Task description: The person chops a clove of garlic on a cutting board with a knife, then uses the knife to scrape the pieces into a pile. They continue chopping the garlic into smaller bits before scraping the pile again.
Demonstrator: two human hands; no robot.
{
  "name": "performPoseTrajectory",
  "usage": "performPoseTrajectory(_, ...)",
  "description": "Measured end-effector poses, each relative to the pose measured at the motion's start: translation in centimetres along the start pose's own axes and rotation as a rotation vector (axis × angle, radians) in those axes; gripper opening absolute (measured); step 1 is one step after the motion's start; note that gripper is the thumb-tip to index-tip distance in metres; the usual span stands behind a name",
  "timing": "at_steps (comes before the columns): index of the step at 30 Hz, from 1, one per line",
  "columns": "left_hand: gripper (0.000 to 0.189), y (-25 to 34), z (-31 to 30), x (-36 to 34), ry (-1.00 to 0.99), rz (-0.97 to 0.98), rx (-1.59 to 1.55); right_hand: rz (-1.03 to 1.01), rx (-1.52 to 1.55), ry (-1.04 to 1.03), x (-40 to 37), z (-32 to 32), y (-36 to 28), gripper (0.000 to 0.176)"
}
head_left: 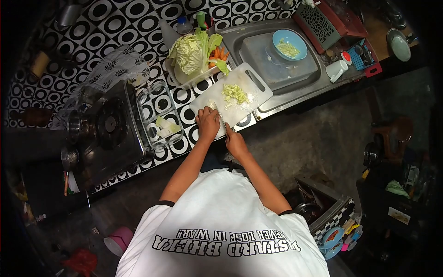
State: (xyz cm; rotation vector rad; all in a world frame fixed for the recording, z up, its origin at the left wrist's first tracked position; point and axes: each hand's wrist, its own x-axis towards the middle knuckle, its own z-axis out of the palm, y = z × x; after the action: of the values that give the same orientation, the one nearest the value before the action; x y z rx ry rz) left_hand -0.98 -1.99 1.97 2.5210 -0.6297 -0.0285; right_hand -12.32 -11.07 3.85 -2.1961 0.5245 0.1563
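Note:
A white cutting board [251,99] lies at a slant on the patterned counter, overlapping the sink edge. My right hand [236,143] is closed around the handle of a knife [221,116], whose blade points away from me over the board. Beside the blade, my left hand [208,123] presses its bent fingers on a pale piece of cabbage [210,105], mostly covered by the fingers. Chopped cabbage [234,93] forms a small pile right of the knife. More chopped bits sit in a blue bowl [290,45] at the sink.
A tub [187,83] holds a whole cabbage [187,53] and carrots [220,54]. Left of the board stands a clear glass dish [159,104] with cabbage pieces [167,126]. A stove [108,134] is further left. A white mug [336,70] stands right of the sink [295,94].

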Motion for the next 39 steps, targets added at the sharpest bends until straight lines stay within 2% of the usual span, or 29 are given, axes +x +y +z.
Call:
performPoseTrajectory(5, 0.013, -0.2, 0.1, 0.1, 0.005, 0.009, -0.002, 0.005, 0.011, 0.011, 0.1, 0.5, 1.0, 0.057)
performPoseTrajectory(8, 0.018, -0.2, 0.2, 0.1, 0.025, 0.025, 0.018, -0.006, 0.028, 0.016, -0.1, 0.4, 1.3, 0.053)
performPoseTrajectory(10, 0.017, -0.2, 0.2, 0.0, 0.029, 0.023, 0.010, -0.027, 0.059, 0.003, -0.2, 0.2, 1.4, 0.045)
performPoseTrajectory(14, 0.016, -0.3, 0.3, 0.0, 0.036, 0.029, 0.003, -0.054, 0.077, 0.026, -0.5, -0.5, 1.1, 0.043)
performPoseTrajectory(20, 0.015, -0.2, 0.3, 0.0, 0.053, 0.033, -0.004, 0.004, -0.166, -0.106, -1.7, -2.2, -1.1, 0.056)
performPoseTrajectory(22, 0.015, -0.1, 0.2, -0.1, 0.042, 0.022, -0.001, -0.059, -0.294, -0.138, -1.6, -2.3, -1.3, 0.060)
performPoseTrajectory(28, 0.013, -0.1, -0.1, 0.0, 0.010, 0.005, -0.027, -0.093, -0.486, -0.229, -0.9, -4.1, -3.2, 0.057)
performPoseTrajectory(35, 0.014, -0.3, 0.2, 0.0, 0.040, 0.026, -0.012, -0.084, -0.543, -0.321, -0.1, -4.5, -3.7, 0.057)
performPoseTrajectory(37, 0.014, -0.4, 0.3, 0.0, 0.033, 0.026, -0.013, -0.092, -0.506, -0.288, 0.2, -3.9, -2.8, 0.065)
performPoseTrajectory(39, 0.014, -0.5, 0.4, 0.1, 0.029, 0.025, -0.015, -0.084, -0.501, -0.296, 0.3, -4.1, -2.9, 0.065)
